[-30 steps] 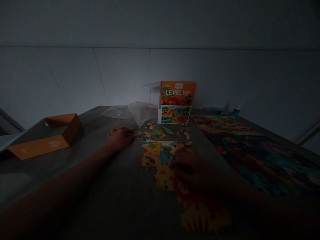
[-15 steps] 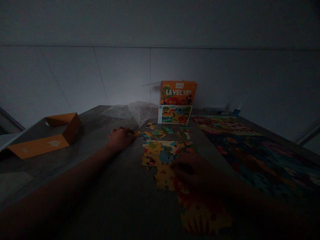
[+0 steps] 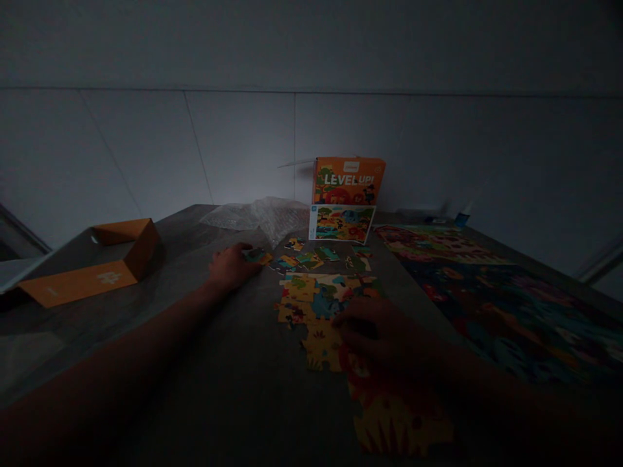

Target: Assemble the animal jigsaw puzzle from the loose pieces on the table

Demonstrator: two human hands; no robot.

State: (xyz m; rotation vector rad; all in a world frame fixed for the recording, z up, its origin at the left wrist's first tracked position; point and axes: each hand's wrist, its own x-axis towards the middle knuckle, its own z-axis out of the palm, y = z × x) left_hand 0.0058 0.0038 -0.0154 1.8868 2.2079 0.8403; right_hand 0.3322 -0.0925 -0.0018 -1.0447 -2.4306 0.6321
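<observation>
My left hand point(image 3: 230, 267) rests on the table left of the loose pieces. Its thumb and index finger are around a small green and yellow puzzle piece point(image 3: 257, 257). Over the partly joined jigsaw puzzle point(image 3: 321, 340) is my right hand point(image 3: 372, 324), its fingers curled and the tips together at the blue elephant. Whatever those fingertips hold, if anything, is hidden in the dark. The puzzle shows yellow ground, animals and a red lion. Several loose puzzle pieces point(image 3: 311, 259) lie beyond its far edge.
A puzzle box point(image 3: 346, 198) marked "LEVEL UP!" stands upright at the back, beside crumpled bubble wrap point(image 3: 272, 217). An open orange box part point(image 3: 80, 282) sits at the left. Finished dark puzzles point(image 3: 491, 305) cover the right side, with a small blue-capped bottle point(image 3: 462, 215) behind.
My left hand has drawn slightly left and its fingers have parted somewhat, showing more of the green and yellow piece. My right hand stays nearly in place.
</observation>
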